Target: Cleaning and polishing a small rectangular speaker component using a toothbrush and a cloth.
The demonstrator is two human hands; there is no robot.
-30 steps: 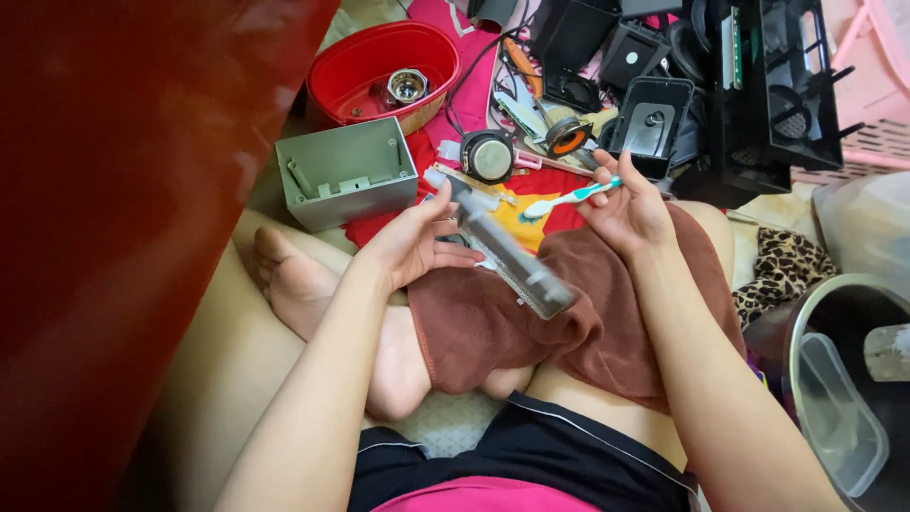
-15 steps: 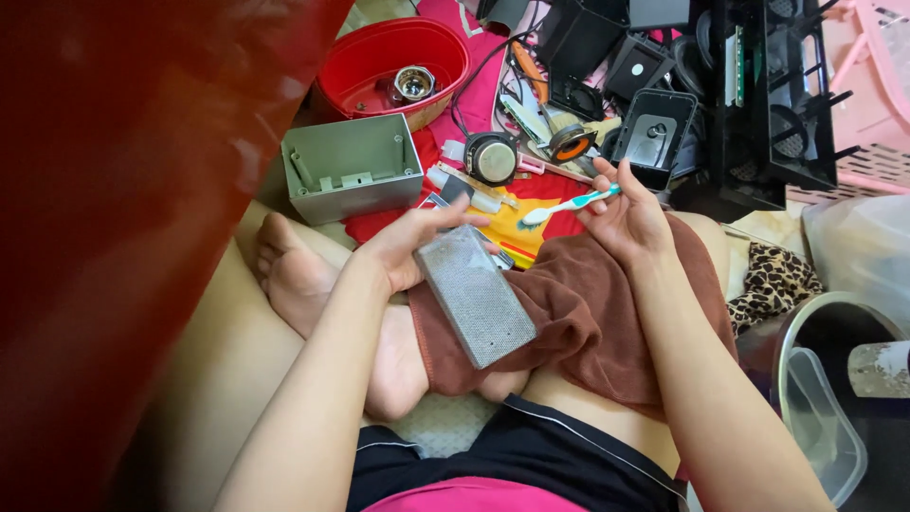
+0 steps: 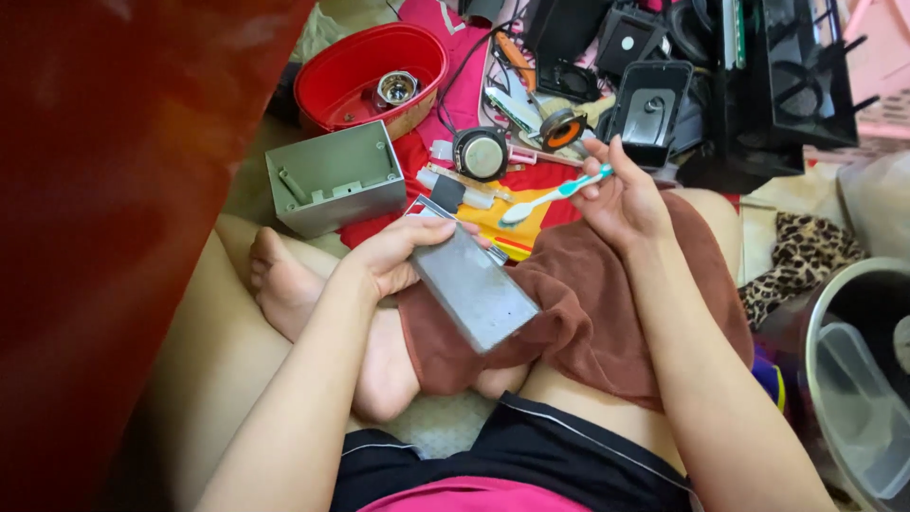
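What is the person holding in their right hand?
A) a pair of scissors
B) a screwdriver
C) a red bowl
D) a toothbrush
D: the right hand pinches a white toothbrush with a turquoise handle, its bristle end pointing toward the grey metal plate held in the left hand.

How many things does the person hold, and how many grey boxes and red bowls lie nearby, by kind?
Grey metal plate, in left hand: 1
Toothbrush, in right hand: 1
Grey box: 1
Red bowl: 1
Total: 4
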